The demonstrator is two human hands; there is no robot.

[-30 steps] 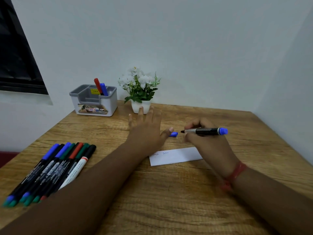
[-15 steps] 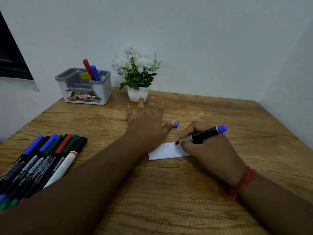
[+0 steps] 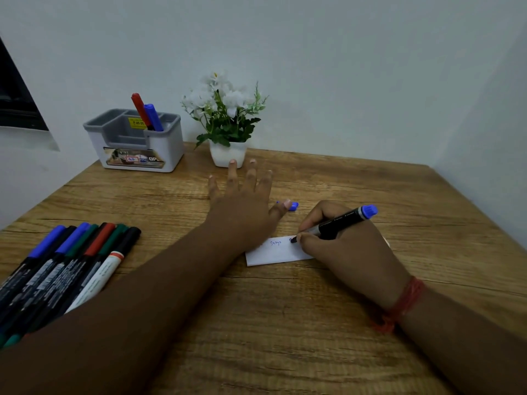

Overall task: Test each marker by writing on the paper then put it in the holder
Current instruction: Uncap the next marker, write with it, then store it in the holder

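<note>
A pale blue-grey wall corner backs a wood-grain surface (image 3: 285, 323), with a small white pot of artificial white flowers (image 3: 228, 121) at the far edge. To its left stands the grey and white plastic holder (image 3: 139, 143), where a red marker (image 3: 139, 108) and a blue marker (image 3: 154, 116) stand upright in the right rear compartment. Seven capped markers (image 3: 71, 266) lie side by side at the near left, well apart from the holder.

The right hand (image 3: 350, 252) is wrapped round a black-barrelled marker with a blue end (image 3: 342, 222), tip down on a small white slip of paper (image 3: 273, 252) that bears a short word in blue. The left hand (image 3: 242, 212) lies flat with fingers spread, its heel on the paper's left end; its thumb touches the loose blue cap (image 3: 293, 205) lying on the wood just beyond the paper.

The step in hand looks to be the test stroke itself. To do it well, the flat hand should press hard enough that the light slip does not skate under the tip, and the stroke should go on bare white to the right of the earlier word, so the ink reads clearly. A short mark suffices. The cap sits within easy reach for closing up before the marker goes to the holder.
</note>
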